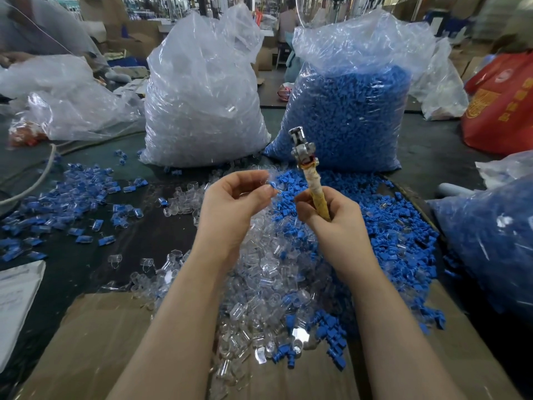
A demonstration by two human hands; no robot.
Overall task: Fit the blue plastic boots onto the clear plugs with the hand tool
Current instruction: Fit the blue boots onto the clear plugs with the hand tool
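While the left hand point(230, 197) pinches a plug point(266, 180), the right hand point(331, 215) clasps the tool point(310, 180).

The left hand point(230, 197) pinches a small blue plastic boot with a clear plug point(271, 184) at its fingertips, above a loose heap of clear plugs point(259, 284) and blue boots point(383, 220) on the dark worktop point(150, 238). The right hand point(331, 217) grips a hand tool with a tape-wrapped handle and metal head point(305, 160), held upright. Toward the worktop's far edge stand two tall clear plastic bags, one of clear plugs point(202, 105), one of blue boots point(346, 111).
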